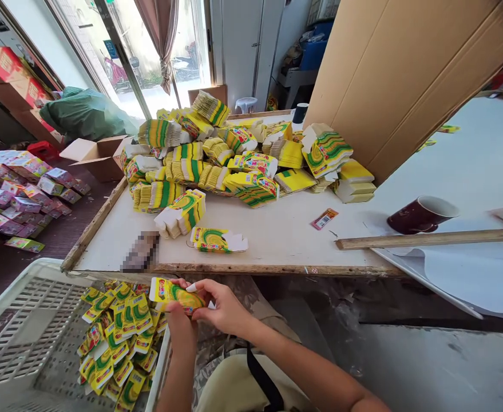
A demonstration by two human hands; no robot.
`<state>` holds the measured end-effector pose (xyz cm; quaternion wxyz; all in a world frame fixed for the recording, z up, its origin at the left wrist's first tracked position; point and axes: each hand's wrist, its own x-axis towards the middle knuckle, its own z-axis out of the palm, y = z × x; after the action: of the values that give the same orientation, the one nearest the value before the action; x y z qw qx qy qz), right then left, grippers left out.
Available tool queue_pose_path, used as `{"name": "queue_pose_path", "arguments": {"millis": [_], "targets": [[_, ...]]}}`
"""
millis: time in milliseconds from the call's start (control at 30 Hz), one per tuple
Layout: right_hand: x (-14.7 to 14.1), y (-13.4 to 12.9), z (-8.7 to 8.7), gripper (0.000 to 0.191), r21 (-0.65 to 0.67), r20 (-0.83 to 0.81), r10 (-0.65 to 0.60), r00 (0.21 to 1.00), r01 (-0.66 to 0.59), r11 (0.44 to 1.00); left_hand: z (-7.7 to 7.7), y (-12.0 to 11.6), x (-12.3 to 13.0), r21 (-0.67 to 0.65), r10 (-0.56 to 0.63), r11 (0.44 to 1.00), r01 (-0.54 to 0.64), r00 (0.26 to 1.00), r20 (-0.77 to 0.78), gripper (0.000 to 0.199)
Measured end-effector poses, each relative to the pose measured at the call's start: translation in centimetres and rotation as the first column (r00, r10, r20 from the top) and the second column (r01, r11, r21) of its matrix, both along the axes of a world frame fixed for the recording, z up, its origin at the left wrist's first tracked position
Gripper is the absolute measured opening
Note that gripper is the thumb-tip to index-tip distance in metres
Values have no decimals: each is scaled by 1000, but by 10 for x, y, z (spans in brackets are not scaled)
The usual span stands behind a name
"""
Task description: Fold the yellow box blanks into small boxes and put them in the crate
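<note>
Both my hands grip one small yellow-and-green printed carton (pixel 165 290) in front of the table edge. My left hand (pixel 181 326) holds it from below, the thumb on its near side. My right hand (pixel 221 309) has fingers and thumb closed around its right end; a white covering shows on one fingertip. Just beyond, on the table, lies a single carton (pixel 212 239) with white flaps out at its right end. A small stack of cartons (pixel 186 213) stands behind it. To the lower left, a white plastic crate (pixel 40 320) holds many closed yellow cartons (pixel 122 343).
Bundles of flat yellow cartons (pixel 191 154) are heaped along the back of the table (pixel 285 240). On the right are a dark mug (pixel 420 214), a wooden strip (pixel 431 238) and a large cardboard sheet (pixel 388 68). Pink boxes (pixel 23 194) are piled at left.
</note>
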<state>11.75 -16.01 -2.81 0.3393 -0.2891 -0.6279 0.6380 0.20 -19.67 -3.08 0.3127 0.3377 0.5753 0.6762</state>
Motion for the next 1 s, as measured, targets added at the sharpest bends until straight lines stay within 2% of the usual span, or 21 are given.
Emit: {"name": "queue_pose_path", "arguments": {"millis": [67,133,200,300,433,500,600,700,767,800,833,867,933,1000], "targets": [[6,6,1,37,59,22,-73,997,71,996,-4,-5,0,20,-20,1000,19,998,57,78],[14,9,6,27,149,46,-104,993,97,984,-7,-9,-2,23,29,999,-32,989,142,59],[21,8,13,25,237,74,-92,993,72,969,-11,-12,-4,1,125,992,-128,973,191,40],[23,2,18,27,294,89,-65,994,36,955,-17,-15,-7,-6,230,973,-233,956,184,33],[25,4,12,20,419,166,-145,975,64,906,-15,-24,-13,-72,184,981,-180,981,54,31],[30,11,8,21,544,249,-205,947,38,838,-4,-31,-23,-49,131,990,-133,990,-42,37],[41,21,7,21,714,337,-298,893,-36,700,20,-40,-43,21,25,1000,-20,967,-254,56],[45,20,14,20,804,333,-262,906,-128,581,35,-41,-53,-192,-223,971,141,826,-518,74],[43,14,20,20,841,303,-175,937,-176,512,33,-36,-49,-372,-436,891,259,714,-548,84],[42,11,23,20,851,283,-138,949,-181,494,28,-34,-45,-424,-514,850,314,677,-528,81],[41,8,26,21,849,260,-118,958,-169,500,21,-31,-40,-449,-560,820,353,656,-506,74],[41,7,27,23,835,228,-118,966,-132,534,14,-29,-36,-462,-579,807,367,647,-496,64],[39,6,26,48,739,149,-187,971,17,673,1,-29,-27,-460,-539,831,313,659,-524,54],[36,8,20,69,537,96,-268,959,177,825,-7,-32,-20,-438,-488,861,258,661,-570,62]]}}
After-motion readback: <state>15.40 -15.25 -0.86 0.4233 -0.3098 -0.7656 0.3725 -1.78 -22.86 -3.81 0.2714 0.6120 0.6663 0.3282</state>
